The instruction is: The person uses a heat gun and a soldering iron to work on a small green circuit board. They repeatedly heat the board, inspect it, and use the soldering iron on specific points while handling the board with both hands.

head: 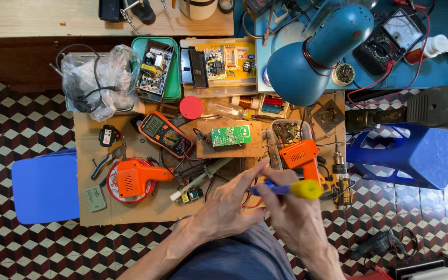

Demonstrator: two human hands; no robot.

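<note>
My right hand (pixel 291 218) grips a yellow-handled screwdriver (pixel 289 190), held level. My left hand (pixel 229 205) pinches its blue shaft end, just below the orange soldering gun (pixel 302 158) on the bench (pixel 146 207).

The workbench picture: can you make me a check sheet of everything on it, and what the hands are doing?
Surface: a cardboard sheet on a patterned tile floor, crowded.
Job's things: a tool with a blue shaft and yellow handle, held across both hands.
Clutter: orange multimeter, green circuit board, two orange soldering guns, red lid, pliers.
Fingers: left hand and right hand both grip the tool.
Cables: red leads run from an analog meter; black wires sit in a plastic bag.
Surroundings: blue lamp, blue stools.
</note>
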